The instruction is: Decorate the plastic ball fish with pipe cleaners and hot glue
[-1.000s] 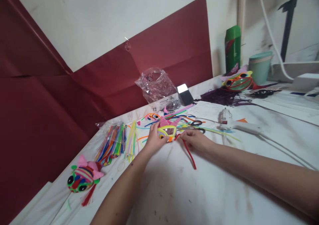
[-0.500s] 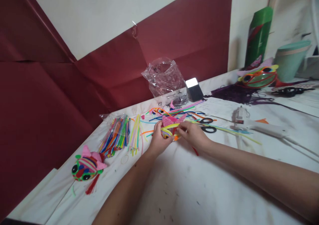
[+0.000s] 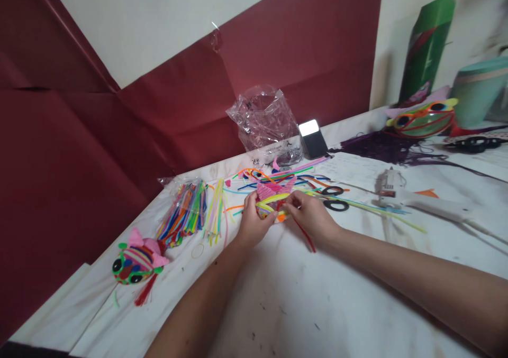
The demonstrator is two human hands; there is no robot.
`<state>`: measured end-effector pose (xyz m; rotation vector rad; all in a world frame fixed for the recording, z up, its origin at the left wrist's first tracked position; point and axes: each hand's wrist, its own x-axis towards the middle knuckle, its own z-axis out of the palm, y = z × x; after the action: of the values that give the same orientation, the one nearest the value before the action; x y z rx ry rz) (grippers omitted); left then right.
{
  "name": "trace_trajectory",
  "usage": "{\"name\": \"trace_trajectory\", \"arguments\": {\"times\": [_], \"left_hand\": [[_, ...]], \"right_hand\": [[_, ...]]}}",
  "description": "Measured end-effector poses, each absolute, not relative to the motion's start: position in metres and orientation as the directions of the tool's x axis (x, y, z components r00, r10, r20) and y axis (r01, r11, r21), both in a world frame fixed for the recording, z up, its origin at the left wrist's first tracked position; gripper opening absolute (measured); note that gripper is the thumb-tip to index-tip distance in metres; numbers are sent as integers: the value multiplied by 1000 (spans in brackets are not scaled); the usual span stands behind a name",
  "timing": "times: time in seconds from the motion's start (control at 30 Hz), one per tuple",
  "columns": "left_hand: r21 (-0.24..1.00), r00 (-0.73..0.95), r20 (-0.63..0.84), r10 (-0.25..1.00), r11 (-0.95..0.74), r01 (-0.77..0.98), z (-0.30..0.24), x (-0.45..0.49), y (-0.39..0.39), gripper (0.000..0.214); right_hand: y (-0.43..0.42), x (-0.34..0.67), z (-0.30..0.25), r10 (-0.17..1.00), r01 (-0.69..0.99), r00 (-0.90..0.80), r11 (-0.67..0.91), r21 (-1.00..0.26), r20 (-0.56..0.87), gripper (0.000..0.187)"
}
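Observation:
My left hand (image 3: 254, 225) is closed round the left side of a small pipe-cleaner animal head (image 3: 273, 190) with pink ears and a yellow band. At its right side, my right hand (image 3: 314, 218) pinches a red pipe cleaner (image 3: 306, 236), whose loose end hangs toward the table below the palm. My fingers hide much of the head's front; an orange patch shows at its lower edge. Just right of the hands are the black handles of a pair of scissors (image 3: 336, 205), among loose pipe cleaners (image 3: 377, 208).
On the left lie a colourful animal head with a red tassel (image 3: 135, 263) and a bag of pipe cleaners (image 3: 184, 212). A glue gun (image 3: 424, 199) lies to the right. Behind are a phone-like device (image 3: 313, 140), a clear plastic bag (image 3: 264, 117) and another pipe-cleaner head (image 3: 424, 119).
The red pipe cleaner now shows more of its length below my right hand. Both hands keep hold at nearly the same spot; the view has shifted slightly.

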<state>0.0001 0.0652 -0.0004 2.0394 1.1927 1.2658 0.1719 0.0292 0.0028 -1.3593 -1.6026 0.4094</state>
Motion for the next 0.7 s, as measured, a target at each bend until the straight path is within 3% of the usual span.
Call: {"name": "trace_trajectory", "arguments": {"times": [0.27,0.7], "left_hand": [[617,266,542,797,-593,517,1,2,61,67],[589,248,570,783,-601,541,-1,6,58,68]], "right_hand": [[29,173,2,871,577,40,380,-723,490,12],[27,171,1,851,586,47,400,-705,523,13]]}}
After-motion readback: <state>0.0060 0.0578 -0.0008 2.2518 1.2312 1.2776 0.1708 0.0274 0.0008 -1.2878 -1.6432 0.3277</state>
